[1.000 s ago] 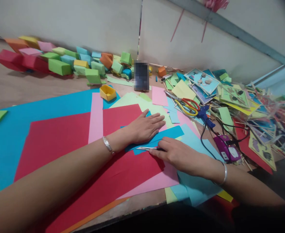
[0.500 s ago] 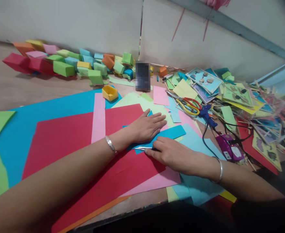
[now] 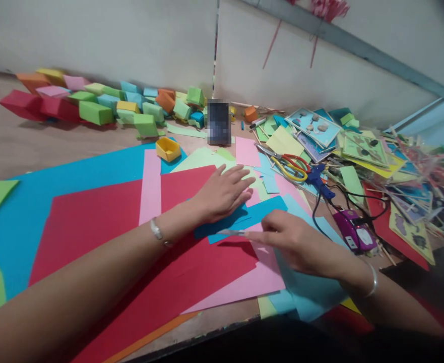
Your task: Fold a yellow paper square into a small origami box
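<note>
My left hand (image 3: 225, 194) has its fingers spread and hovers over or rests lightly on blue paper pieces; contact is unclear. One blue strip (image 3: 269, 207) runs from under that hand's side toward the right. My right hand (image 3: 288, 237) is closed on a slim cutter (image 3: 231, 232), whose silvery tip points left above the blue strip. Beneath both lies a large red sheet (image 3: 104, 237), with a pink strip (image 3: 150, 184) across it and pink paper (image 3: 240, 287) under its right edge.
Folded paper boxes (image 3: 95, 113) line the wall at the back left. A yellow box (image 3: 168, 149) sits nearer. Behind the hands stands a dark phone (image 3: 219, 122). On the right lie scissors (image 3: 290, 167), a blue glue gun (image 3: 318, 179), a purple power strip (image 3: 355, 232) and cords.
My right hand has shifted right and lifted with the cutter. My left hand's fingers are more spread and raised. The whole view has moved slightly.
</note>
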The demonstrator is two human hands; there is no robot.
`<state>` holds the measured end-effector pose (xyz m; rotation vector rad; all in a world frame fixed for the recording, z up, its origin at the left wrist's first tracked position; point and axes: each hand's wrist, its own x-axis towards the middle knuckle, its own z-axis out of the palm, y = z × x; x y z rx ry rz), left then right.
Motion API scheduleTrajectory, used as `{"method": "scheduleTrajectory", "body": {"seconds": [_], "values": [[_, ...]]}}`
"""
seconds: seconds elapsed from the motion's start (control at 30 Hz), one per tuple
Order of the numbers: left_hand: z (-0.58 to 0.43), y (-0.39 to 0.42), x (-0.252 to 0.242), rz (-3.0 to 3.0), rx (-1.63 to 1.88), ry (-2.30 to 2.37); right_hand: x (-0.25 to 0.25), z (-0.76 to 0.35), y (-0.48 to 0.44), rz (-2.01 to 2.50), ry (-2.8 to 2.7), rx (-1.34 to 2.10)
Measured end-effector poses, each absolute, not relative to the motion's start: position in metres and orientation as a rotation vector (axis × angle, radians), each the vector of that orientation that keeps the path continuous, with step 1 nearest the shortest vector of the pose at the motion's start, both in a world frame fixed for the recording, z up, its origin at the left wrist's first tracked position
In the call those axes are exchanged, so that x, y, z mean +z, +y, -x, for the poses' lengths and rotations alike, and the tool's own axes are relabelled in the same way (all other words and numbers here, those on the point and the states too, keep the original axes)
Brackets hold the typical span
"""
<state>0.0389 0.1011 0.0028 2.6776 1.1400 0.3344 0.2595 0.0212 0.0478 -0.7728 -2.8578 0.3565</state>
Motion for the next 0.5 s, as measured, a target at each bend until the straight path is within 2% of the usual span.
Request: {"method": "scheduleTrajectory", "body": {"seconds": [0.07,0.23,0.5], "values": [[-0.031,0.101,0.019,-2.611,0.249,1.274,0.052,-0.280,0.025,0.912,-2.752,0.307],[-0.015,0.099,0.041,-2.411,-0.217,1.407,0.048,-0.312,0.036,1.270,-2.621,0.017],[-0.020,0.097,0.040,-2.400,-0.297,1.437,0.028,-0.309,0.040,1.379,-2.602,-0.225]]}}
